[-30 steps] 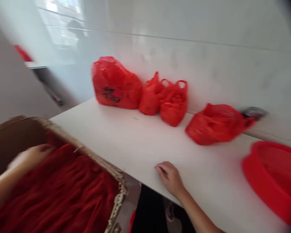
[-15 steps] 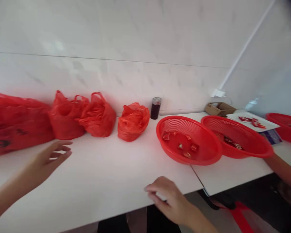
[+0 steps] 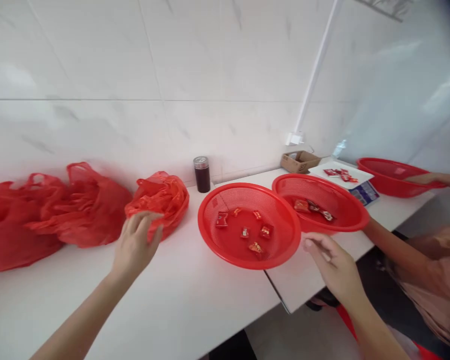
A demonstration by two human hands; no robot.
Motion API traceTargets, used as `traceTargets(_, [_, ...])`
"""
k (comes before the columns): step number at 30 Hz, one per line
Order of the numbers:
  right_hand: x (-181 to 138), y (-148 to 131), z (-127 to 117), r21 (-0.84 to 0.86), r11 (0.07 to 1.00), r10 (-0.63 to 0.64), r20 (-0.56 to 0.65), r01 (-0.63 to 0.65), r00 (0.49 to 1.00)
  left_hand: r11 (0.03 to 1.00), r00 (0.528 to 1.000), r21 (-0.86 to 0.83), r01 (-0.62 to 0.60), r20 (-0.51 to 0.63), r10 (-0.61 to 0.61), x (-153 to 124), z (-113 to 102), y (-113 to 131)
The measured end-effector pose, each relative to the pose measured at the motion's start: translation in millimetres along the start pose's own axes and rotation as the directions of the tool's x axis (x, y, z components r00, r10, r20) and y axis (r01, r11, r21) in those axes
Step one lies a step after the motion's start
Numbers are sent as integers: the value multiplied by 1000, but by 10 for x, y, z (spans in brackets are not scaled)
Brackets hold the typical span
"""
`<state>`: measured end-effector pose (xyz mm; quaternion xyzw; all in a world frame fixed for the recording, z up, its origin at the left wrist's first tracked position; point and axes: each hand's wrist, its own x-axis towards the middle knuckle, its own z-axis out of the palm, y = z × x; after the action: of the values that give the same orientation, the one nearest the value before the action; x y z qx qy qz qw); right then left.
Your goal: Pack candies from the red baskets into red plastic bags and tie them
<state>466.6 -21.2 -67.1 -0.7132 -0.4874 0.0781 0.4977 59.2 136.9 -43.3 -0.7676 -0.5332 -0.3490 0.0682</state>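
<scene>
My left hand (image 3: 137, 241) is open, fingers loosely bent, over the table in front of a red plastic bag (image 3: 168, 200); its fingertips overlap the bag's lower edge in view, and I cannot tell if they touch. My right hand (image 3: 333, 267) hangs with curled fingers and a gap behind the thumb, nothing visible in it, just right of the near red basket (image 3: 210, 247). Several small red wrapped packets lie in that basket, among them a square packet (image 3: 266, 230) and a flatter packet (image 3: 221, 219).
A second red basket (image 3: 348, 220) holds a few packets. Beyond are a scale with a white top (image 3: 324, 177), an open cardboard box (image 3: 300, 162) and another red basket (image 3: 390, 187) with a co-worker's hand (image 3: 422, 178). A dark tumbler (image 3: 202, 175) and more red bags (image 3: 88, 215) line the wall.
The view has swung to the right. My left hand has moved right to the nearest bag, and my right hand has moved up and right beside the near basket.
</scene>
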Motion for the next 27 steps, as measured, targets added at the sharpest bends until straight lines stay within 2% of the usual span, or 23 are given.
traceTargets(1, [-19, -120, 109, 51, 998, -40, 58, 37, 998, 994, 998, 106, -30, -49, 36, 119, -26, -85])
traceTargets(2, [-30, -273, 224, 119, 990, -95, 119, 81, 988, 980, 998, 194, -36, -35, 43, 224, -48, -182])
traceTargets(4, [-11, -672, 473, 271, 944, -254, 228, 189, 940, 951, 994, 307, -22, 111, -13, 352, -65, -381])
traceTargets(6, [77, -1153, 777, 387, 857, -464, 293, 340, 836, 940, 964, 341, -16, 256, -76, 343, -33, -525])
traceTargets(8, [227, -1641, 1175, 433, 782, -605, 359, 448, 711, 944, 945, 327, -36, 319, -75, 221, 31, -576])
traceTargets(10, [402, -2043, 1664, 401, 749, -663, 442, 528, 604, 947, 947, 317, -57, 317, -49, 52, 89, -543])
traceTargets(12, [552, -2293, 2173, 240, 758, -617, 567, 607, 546, 946, 955, 318, -68, 294, -30, -100, 118, -465])
traceTargets(15, [683, -2393, 2774, 155, 783, -550, 626, 603, 553, 942, 967, 327, -71, 253, -15, -232, 119, -356])
traceTargets(17, [737, -2373, 2997, 139, 801, -524, 633, 582, 570, 941, 975, 333, -59, 221, -17, -252, 127, -316])
traceTargets(19, [801, -2376, 3088, 161, 811, -531, 607, 563, 591, 944, 980, 326, -50, 198, -16, -223, 164, -306])
traceTargets(21, [890, -2453, 3079, 227, 807, -571, 536, 545, 622, 951, 982, 309, -35, 186, -24, -147, 231, -323])
traceTargets(24, [1088, -2706, 2931, 336, 785, -619, 376, 521, 690, 963, 980, 269, 19, 183, -71, 51, 354, -398])
traceTargets(27, [1324, -3020, 2629, 527, 736, -575, 156, 425, 803, 971, 971, 213, 105, 189, -146, 311, 382, -511])
